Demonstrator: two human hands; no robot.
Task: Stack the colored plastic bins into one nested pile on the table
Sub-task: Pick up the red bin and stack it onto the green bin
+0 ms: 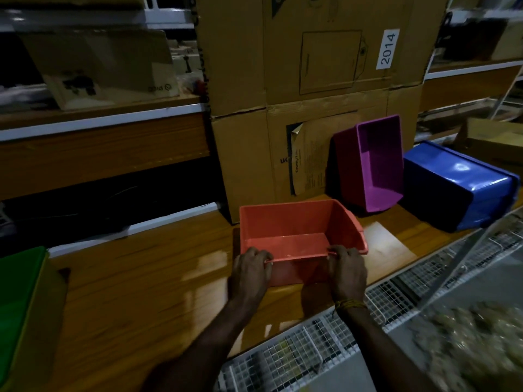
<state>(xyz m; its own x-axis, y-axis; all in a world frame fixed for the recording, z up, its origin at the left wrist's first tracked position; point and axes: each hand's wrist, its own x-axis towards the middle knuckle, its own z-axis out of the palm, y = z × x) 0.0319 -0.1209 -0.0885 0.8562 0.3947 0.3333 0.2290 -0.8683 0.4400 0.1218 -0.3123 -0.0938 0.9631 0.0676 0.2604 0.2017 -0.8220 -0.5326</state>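
Dimly lit wooden table (158, 281); cardboard boxes (311, 80) behind

A: Green bin (19, 304) on the left, how much shows?
B: Half; the frame's edge cuts it. Blue bin (464, 188) clips right, and that near-right heap (467, 346) is pure blur.

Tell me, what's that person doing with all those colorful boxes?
A person is stacking plastic bins. Both hands, the left hand and right hand, grip the near rim of the orange bin on the wooden table. The purple bin leans against cardboard boxes; the blue bin lies tipped beside it. Nothing is nested yet.
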